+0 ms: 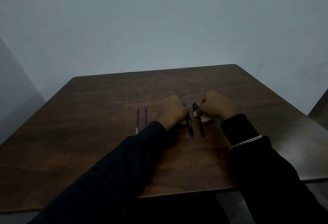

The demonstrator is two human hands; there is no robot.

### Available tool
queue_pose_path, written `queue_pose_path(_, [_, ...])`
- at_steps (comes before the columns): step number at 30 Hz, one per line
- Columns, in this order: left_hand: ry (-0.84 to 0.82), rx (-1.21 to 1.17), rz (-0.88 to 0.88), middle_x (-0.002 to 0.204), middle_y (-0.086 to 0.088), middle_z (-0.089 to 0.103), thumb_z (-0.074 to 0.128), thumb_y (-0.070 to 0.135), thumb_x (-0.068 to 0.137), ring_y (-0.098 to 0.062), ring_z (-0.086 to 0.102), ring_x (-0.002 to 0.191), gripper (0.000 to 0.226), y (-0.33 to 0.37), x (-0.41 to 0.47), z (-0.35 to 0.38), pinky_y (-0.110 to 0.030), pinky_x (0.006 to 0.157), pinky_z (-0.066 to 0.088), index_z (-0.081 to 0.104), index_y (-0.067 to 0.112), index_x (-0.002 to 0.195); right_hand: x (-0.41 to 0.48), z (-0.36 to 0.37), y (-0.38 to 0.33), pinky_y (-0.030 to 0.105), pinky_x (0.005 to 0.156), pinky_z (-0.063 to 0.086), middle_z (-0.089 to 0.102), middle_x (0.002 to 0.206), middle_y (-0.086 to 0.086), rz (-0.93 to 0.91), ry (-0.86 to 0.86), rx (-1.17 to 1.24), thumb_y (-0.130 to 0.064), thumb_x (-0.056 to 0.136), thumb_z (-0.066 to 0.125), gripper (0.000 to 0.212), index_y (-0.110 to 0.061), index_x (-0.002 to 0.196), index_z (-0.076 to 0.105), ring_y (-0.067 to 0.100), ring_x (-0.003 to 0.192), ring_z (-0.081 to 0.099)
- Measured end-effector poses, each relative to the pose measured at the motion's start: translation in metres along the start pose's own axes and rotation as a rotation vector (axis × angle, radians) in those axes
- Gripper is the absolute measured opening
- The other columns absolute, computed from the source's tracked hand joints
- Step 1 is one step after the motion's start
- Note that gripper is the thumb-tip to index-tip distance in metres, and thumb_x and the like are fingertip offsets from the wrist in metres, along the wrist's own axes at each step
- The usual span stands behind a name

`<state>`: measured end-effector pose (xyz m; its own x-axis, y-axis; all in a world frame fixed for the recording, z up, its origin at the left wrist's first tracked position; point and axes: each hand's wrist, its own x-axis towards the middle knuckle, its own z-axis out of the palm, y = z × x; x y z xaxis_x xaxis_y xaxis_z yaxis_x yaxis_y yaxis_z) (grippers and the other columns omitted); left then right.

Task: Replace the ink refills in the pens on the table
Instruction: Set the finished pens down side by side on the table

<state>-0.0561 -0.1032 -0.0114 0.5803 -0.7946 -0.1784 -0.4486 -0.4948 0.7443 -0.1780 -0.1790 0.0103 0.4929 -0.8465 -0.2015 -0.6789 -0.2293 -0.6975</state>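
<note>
Grip, left: your left hand (173, 112) lies knuckles-up with its fingers curled over the left pen (190, 128). The fingertips are hidden under the hand, so you cannot tell how firm the hold is. The pen passes beneath the hand on its thumb side. Its far tip shows just past the knuckles, and its near half sticks out toward you, lying on the table (106, 152).

Grip, right: your right hand (213, 107) has its fingers curled in, with thumb and fingertips pinching the right pen (201, 128) on its far half. The far end of that pen shows just beyond the pinch. The near half runs out below the hand toward you.

Pens relative to each other: both dark-bodied, nearly parallel, just beside one another with a narrow gap between them, and both in the space between your two hands. Their near ends are about level.

Outward, left: two thin blue sticks lie on the table well left of the left hand, the left refill (137, 119) and the right refill (145, 116), parallel, close together and untouched. The left refill's near end is pale.

Outward, near: black sleeves on both arms; a silver chain bracelet (246, 142) over the right sleeve.

Lighting dim; print on the pens is unreadable.
</note>
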Motion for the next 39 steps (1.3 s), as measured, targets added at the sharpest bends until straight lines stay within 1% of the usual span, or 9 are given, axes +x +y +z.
queue_pose_path(5, [-0.031, -0.053, -0.021, 0.087, -0.004, 0.076, 0.08, 0.019, 0.091, -0.012, 0.077, 0.076, 0.021, -0.002, 0.0, -0.002, -0.03, 0.077, 0.066, 0.066, 0.011, 0.104, -0.003, 0.002, -0.003, 0.031, 0.06, 0.061, 0.069, 0.085, 0.016, 0.021, -0.018, 0.013, -0.002, 0.086, 0.078, 0.016, -0.001, 0.093, 0.064, 0.021, 0.063, 0.07])
queue_pose_path(9, [-0.017, -0.113, -0.031, 0.093, -0.006, 0.077, 0.081, 0.023, 0.089, -0.014, 0.078, 0.078, 0.026, -0.003, -0.004, -0.003, -0.031, 0.075, 0.066, 0.065, 0.011, 0.106, -0.003, 0.002, -0.002, 0.031, 0.058, 0.061, 0.07, 0.081, 0.017, 0.031, -0.007, 0.018, -0.005, 0.087, 0.077, 0.014, 0.0, 0.092, 0.065, 0.02, 0.061, 0.069])
queue_pose_path(14, [0.01, -0.09, -0.028, 0.088, -0.006, 0.077, 0.081, 0.025, 0.091, -0.011, 0.073, 0.063, 0.027, -0.001, -0.01, -0.004, -0.022, 0.049, 0.053, 0.067, 0.008, 0.106, -0.002, 0.001, 0.0, 0.025, 0.047, 0.055, 0.072, 0.084, 0.017, 0.014, 0.019, 0.015, -0.01, 0.089, 0.076, 0.015, -0.001, 0.084, 0.066, 0.018, 0.061, 0.069])
queue_pose_path(21, [0.019, -0.136, -0.016, 0.082, -0.004, 0.076, 0.082, 0.026, 0.089, -0.011, 0.074, 0.062, 0.027, -0.003, -0.019, -0.016, -0.027, 0.063, 0.063, 0.068, 0.008, 0.104, -0.005, 0.001, -0.001, 0.024, 0.05, 0.049, 0.07, 0.08, 0.013, -0.078, 0.147, -0.049, -0.024, 0.087, 0.079, 0.026, -0.001, 0.081, 0.067, 0.02, 0.062, 0.065])
queue_pose_path(25, [0.087, -0.075, 0.012, 0.074, -0.003, 0.074, 0.078, 0.024, 0.093, -0.009, 0.071, 0.06, 0.017, -0.013, -0.023, -0.046, -0.028, 0.067, 0.064, 0.07, 0.011, 0.084, -0.014, 0.005, -0.012, 0.019, 0.052, 0.035, 0.072, 0.089, 0.012, -0.262, 0.344, -0.105, -0.029, 0.085, 0.079, 0.027, -0.003, 0.09, 0.073, 0.013, 0.071, 0.058])
queue_pose_path(29, [0.196, -0.007, -0.018, 0.075, -0.007, 0.074, 0.077, 0.016, 0.095, -0.015, 0.075, 0.068, 0.016, -0.034, -0.026, -0.095, -0.028, 0.065, 0.065, 0.071, 0.007, 0.083, -0.033, 0.023, -0.044, 0.016, 0.053, 0.048, 0.069, 0.066, -0.002, -0.353, 0.196, -0.104, -0.024, 0.085, 0.08, 0.021, -0.004, 0.081, 0.076, 0.003, 0.058, 0.062])
queue_pose_path(31, [0.208, 0.065, -0.083, 0.073, -0.007, 0.073, 0.078, 0.014, 0.094, -0.02, 0.077, 0.075, 0.015, -0.047, -0.026, -0.11, -0.034, 0.075, 0.066, 0.072, 0.005, 0.083, -0.035, 0.041, -0.061, 0.029, 0.062, 0.062, 0.073, 0.068, 0.006, -0.333, 0.064, -0.088, -0.02, 0.084, 0.08, 0.019, -0.002, 0.083, 0.075, 0.014, 0.059, 0.072])
queue_pose_path(35, [0.16, 0.191, -0.158, 0.087, -0.011, 0.077, 0.08, 0.014, 0.092, -0.018, 0.073, 0.07, 0.016, -0.062, -0.026, -0.116, -0.028, 0.059, 0.06, 0.072, 0.004, 0.081, -0.038, 0.078, -0.091, 0.024, 0.044, 0.057, 0.072, 0.083, 0.014, -0.263, -0.116, -0.124, -0.011, 0.092, 0.07, 0.013, -0.006, 0.081, 0.064, 0.018, 0.06, 0.073])
queue_pose_path(39, [0.161, 0.27, -0.156, 0.085, -0.012, 0.077, 0.076, 0.016, 0.094, -0.022, 0.076, 0.077, 0.017, -0.065, -0.022, -0.114, -0.037, 0.068, 0.064, 0.07, 0.007, 0.081, -0.039, 0.1, -0.105, 0.039, 0.065, 0.065, 0.072, 0.088, 0.017, -0.235, -0.112, -0.101, -0.015, 0.097, 0.061, 0.015, -0.002, 0.09, 0.065, 0.028, 0.073, 0.076])
